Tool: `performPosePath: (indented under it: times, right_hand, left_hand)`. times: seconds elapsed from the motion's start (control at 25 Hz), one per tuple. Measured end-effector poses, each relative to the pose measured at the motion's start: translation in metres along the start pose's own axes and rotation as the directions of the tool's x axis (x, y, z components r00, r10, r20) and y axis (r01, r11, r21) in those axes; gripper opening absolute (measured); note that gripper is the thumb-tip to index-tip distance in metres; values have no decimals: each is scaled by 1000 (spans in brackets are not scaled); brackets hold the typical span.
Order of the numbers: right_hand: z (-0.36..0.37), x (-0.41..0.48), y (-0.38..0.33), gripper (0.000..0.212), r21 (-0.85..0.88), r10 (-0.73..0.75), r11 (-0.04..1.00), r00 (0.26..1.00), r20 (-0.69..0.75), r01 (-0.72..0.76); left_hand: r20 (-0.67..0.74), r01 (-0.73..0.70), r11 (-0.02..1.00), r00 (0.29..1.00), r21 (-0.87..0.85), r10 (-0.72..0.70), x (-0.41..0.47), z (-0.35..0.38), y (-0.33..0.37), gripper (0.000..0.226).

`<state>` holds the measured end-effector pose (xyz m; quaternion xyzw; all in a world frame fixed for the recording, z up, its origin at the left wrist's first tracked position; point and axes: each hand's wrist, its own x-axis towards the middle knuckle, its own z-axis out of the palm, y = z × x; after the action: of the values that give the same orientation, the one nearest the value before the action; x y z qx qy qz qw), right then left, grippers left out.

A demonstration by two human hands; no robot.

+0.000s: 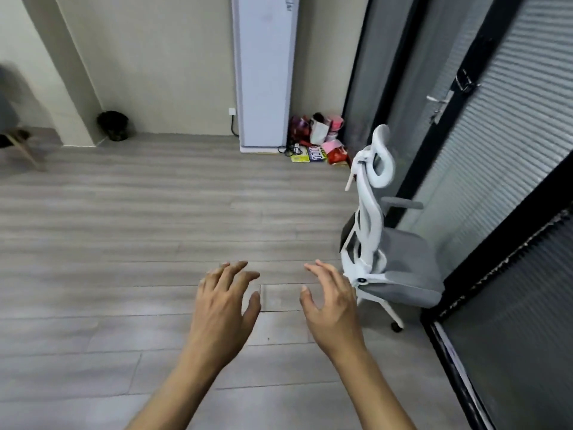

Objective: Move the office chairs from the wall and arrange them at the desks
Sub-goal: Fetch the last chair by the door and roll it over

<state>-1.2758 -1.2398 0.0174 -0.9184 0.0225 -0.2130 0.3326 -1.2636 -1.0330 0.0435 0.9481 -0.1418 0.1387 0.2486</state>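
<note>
One office chair [400, 259] with a white frame, a white headrest and a grey seat stands on the right, against a glass wall with blinds, its back turned toward me. My left hand [224, 301] and my right hand [333, 301] are stretched out in front of me over the floor, fingers spread, holding nothing. My right hand is just left of the chair's back and does not touch it. No desk is in view.
A tall white floor-standing unit [265, 72] stands at the far wall, with bags and boxes [316, 139] piled beside it. A black bin [113, 125] sits in the far left corner. A blurred dark seat on wooden legs [15, 131] shows at the left edge. Grey plank floor [139, 228] spreads between.
</note>
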Motion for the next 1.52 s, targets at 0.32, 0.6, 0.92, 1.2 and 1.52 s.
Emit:
performPosePath:
  times: [0.32,0.6,0.92,1.2,1.52]
  right_hand:
    - [23,163,97,35,-20,112,993,984,-136,-116]
    - [34,349,180,36,-25,194,978,949,-249,-207]
    - [87,483,246,37,-64,337,925,888,-312,-374]
    - [129,540,260,32,-41,536,755,651,-537,-655]
    - [145,545,302,33,45,617,468,290,-731,-882]
  left_hand:
    - [74,-174,985,982,-15,174,198,87,2,35]
    - [137,-257,965,955,-56,262,399,159,14,31]
    - [196,-389,910,890,-144,412,595,249,-11,30]
    - [325,-626,724,647,-290,690,754,332,-12,32]
    - [327,-765,447,321,-463,889,817,429,59,34]
